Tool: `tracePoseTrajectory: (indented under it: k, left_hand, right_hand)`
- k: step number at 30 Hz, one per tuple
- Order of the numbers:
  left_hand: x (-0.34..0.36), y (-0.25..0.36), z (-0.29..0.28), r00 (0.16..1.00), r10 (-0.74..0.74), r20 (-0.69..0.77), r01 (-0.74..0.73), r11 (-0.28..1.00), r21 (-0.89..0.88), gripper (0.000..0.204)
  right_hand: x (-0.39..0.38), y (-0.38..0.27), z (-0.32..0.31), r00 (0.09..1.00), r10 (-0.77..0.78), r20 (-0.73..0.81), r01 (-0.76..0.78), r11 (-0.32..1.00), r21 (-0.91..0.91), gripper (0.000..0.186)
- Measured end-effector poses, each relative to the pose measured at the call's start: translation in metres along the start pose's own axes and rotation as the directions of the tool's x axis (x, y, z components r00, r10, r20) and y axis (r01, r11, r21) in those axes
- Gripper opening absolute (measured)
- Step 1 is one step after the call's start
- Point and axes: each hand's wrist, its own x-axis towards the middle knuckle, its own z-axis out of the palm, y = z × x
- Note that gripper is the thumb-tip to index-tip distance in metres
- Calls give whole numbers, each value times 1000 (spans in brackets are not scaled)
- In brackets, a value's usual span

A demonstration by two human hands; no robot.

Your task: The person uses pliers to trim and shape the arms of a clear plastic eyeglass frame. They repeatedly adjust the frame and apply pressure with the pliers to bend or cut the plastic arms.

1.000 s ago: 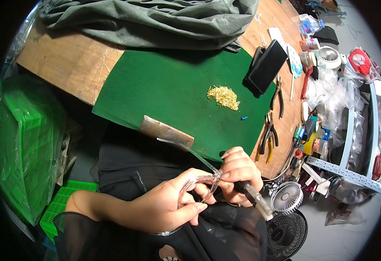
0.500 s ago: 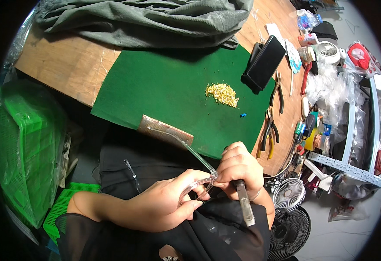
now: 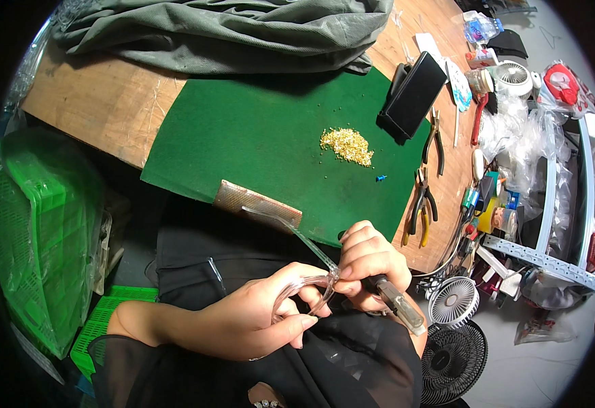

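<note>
My left hand (image 3: pixel 256 316) is closed around a looped clear plastic cord or tube (image 3: pixel 284 300), its coil running between thumb and fingers. A straight free end of this cord rises toward the upper left, over a tan, patterned strip (image 3: pixel 260 206) at the mat's front edge. Beside it, my right hand (image 3: pixel 373 264) pinches the cord where the loop and the free end meet. Tucked in the same hand is a tool with a dark handle and a flat greyish end (image 3: pixel 403 309); its exact kind I cannot make out. Another clear strand end (image 3: pixel 216 273) shows left of my hands.
On the green mat (image 3: pixel 243 129) lie a pile of small gold pieces (image 3: pixel 347 145), a blue pin (image 3: pixel 381 178) and a black phone-like device (image 3: pixel 414 96). Two pliers (image 3: pixel 420 207) rest at its right edge. Grey cloth (image 3: pixel 236 34) lies behind; fans (image 3: pixel 453 302) stand right.
The tool in my right hand has swung so its flat end points further right. The cord's free end has shifted slightly right and down. My left hand keeps its hold on the loop.
</note>
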Motion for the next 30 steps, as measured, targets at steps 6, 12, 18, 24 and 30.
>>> tracePoseTrajectory:
  k: [6,12,18,24,30]
  left_hand:
    - [0,5,0,999,-45,14,46,999,-22,48]
    - [0,-1,2,999,19,-35,-16,996,84,47]
    - [0,-7,2,996,73,-45,-70,996,63,47]
    - [-1,0,2,1000,13,-26,-11,997,79,47]
    - [0,-1,0,1000,11,-18,-10,998,56,48]
  right_hand:
    - [-1,0,-2,1000,10,9,-11,999,52,19]
    - [2,-5,-4,998,19,54,-15,997,-72,16]
    - [-2,-4,1,1000,3,-4,-3,997,-74,15]
    - [-2,-3,1,999,31,-15,-30,1000,2,16]
    - [-1,-3,-1,999,43,11,-43,999,5,16]
